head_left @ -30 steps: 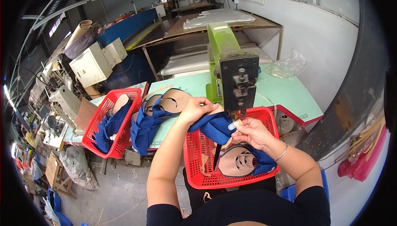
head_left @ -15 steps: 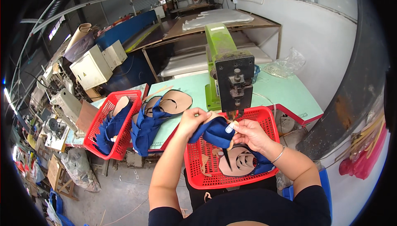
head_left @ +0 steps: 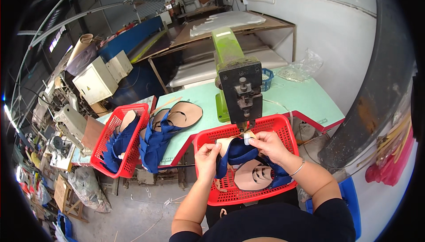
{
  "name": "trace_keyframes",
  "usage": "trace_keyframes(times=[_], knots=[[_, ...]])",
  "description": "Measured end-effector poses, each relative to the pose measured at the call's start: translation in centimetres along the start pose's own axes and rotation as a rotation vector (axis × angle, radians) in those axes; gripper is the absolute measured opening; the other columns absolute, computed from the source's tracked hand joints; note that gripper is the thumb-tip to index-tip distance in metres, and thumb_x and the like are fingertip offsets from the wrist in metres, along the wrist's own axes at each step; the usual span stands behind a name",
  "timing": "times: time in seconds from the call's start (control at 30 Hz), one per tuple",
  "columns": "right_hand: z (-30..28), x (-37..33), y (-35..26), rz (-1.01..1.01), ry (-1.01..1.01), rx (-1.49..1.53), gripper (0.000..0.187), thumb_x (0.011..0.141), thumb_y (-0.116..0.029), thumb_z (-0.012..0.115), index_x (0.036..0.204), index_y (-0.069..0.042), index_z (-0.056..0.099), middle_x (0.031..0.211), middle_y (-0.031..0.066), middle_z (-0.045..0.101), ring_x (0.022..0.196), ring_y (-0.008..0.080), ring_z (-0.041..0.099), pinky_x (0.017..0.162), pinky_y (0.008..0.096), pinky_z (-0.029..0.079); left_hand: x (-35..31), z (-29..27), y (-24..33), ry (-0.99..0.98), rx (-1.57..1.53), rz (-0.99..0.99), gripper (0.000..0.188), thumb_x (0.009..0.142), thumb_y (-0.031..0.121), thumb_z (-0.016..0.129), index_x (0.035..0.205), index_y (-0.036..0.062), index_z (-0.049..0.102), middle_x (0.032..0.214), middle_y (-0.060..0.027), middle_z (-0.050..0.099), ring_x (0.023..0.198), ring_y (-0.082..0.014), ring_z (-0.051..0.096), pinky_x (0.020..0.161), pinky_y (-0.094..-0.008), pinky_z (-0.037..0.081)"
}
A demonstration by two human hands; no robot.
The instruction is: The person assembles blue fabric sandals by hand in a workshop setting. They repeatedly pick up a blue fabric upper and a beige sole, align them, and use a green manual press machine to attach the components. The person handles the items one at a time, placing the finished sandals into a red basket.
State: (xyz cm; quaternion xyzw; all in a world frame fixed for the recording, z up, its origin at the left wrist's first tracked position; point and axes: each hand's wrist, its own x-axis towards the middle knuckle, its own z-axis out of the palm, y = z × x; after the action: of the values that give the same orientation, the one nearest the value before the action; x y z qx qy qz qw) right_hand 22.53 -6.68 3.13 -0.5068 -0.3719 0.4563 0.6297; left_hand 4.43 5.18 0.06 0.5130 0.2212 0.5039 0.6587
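A blue fabric shoe upper with beige lining [head_left: 238, 157] is held up in both hands, just below the black head of a green machine [head_left: 241, 92]. My left hand [head_left: 207, 160] pinches its left beige edge. My right hand [head_left: 268, 146] grips its right side, thumb and finger beside a small white label [head_left: 247, 138]. Whether the upper touches the machine's lower tip I cannot tell. Under my hands is a red plastic basket [head_left: 204, 199], holding more blue and beige shoe pieces [head_left: 253, 175] and beige scraps.
On the pale green table [head_left: 199, 92], a stack of blue and beige uppers [head_left: 156, 146] lies left of the machine. Beyond it, another red basket [head_left: 125, 171] holds more. A small blue basket [head_left: 267, 80] and a clear plastic bag [head_left: 305, 69] sit behind. A dark pillar [head_left: 367, 95] rises at right.
My left hand has moved down, and the upper is turned so more of its beige edge faces up. The upper's hanging dark strip no longer shows. The view has shifted slightly.
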Motion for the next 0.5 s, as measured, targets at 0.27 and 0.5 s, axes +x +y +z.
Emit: trace_keyframes(times=[0.27, 0.5], knots=[[1.3, 0.1, -1.1, -0.086, 0.007, -0.074, 0.014, 0.083, -0.016, 0.065, 0.084, -0.001, 0.064, 0.065, -0.0018, 0.059, 0.051, 0.0015, 0.047, 0.043, 0.017, 0.033, -1.3, -0.8, -0.8, 0.041, -0.054, -0.119, 0.011, 0.084, 0.01, 0.063, 0.077, 0.0025, 0.059, 0.072, -0.0055, 0.063, 0.061, -0.0103, 0.057, 0.057, -0.0216, 0.046], [-0.3, 1.0, -0.4, -0.164, -0.035, -0.251, 0.011, 0.083, -0.011, 0.064, 0.085, 0.0, 0.064, 0.078, 0.0031, 0.064, 0.068, 0.0064, 0.057, 0.06, 0.02, 0.045, 0.2, -0.6, -0.9, -0.179, -0.027, -0.234, 0.018, 0.088, 0.016, 0.058, 0.098, 0.0021, 0.058, 0.088, -0.0066, 0.063, 0.075, -0.0114, 0.06, 0.068, -0.0245, 0.049]])
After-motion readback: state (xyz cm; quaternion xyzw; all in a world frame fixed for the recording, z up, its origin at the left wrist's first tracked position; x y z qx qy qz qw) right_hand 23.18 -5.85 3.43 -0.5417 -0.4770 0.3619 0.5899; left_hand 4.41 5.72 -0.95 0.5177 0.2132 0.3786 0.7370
